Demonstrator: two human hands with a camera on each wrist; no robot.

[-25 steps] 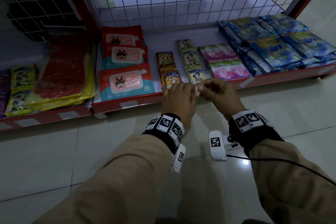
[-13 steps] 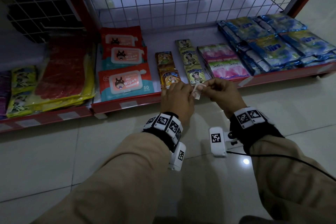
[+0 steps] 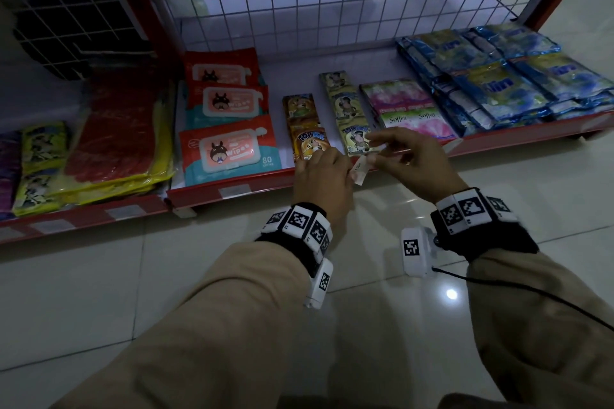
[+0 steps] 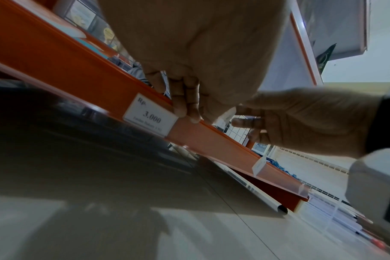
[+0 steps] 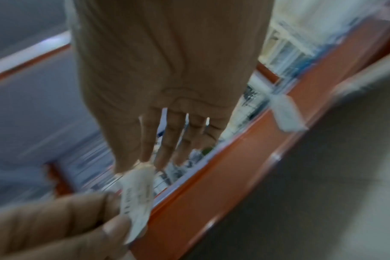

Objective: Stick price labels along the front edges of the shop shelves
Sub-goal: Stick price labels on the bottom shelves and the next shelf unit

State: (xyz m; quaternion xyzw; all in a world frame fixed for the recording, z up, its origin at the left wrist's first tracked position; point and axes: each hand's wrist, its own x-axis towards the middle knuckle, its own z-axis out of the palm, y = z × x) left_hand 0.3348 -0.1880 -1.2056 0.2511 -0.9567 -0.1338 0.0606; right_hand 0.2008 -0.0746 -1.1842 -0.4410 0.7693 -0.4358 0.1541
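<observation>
A small white price label (image 3: 359, 172) hangs between my two hands just in front of the red shelf front edge (image 3: 265, 183). My left hand (image 3: 345, 173) pinches its lower end, while my right hand (image 3: 377, 156) pinches its upper end with thumb and forefinger. The blurred right wrist view shows the same label (image 5: 137, 183) held by my right hand (image 5: 142, 163) above and my left hand (image 5: 109, 216) below. A stuck label (image 4: 150, 117) reading 3.000 sits on the edge beside my left hand's curled fingers (image 4: 185, 105).
On the shelf lie red wipes packs (image 3: 229, 149), snack sachets (image 3: 307, 139), pink Soffell packs (image 3: 412, 119) and blue sachets (image 3: 508, 83). Wire mesh (image 3: 332, 10) backs it. Another label (image 3: 232, 191) is on the edge; a clear holder (image 3: 452, 144) sticks out to the right. Tiled floor (image 3: 99, 292) below.
The hands have drawn slightly apart. The label, first hidden between the fingers, now hangs in plain sight, and the right hand has lifted a little toward the shelf.
</observation>
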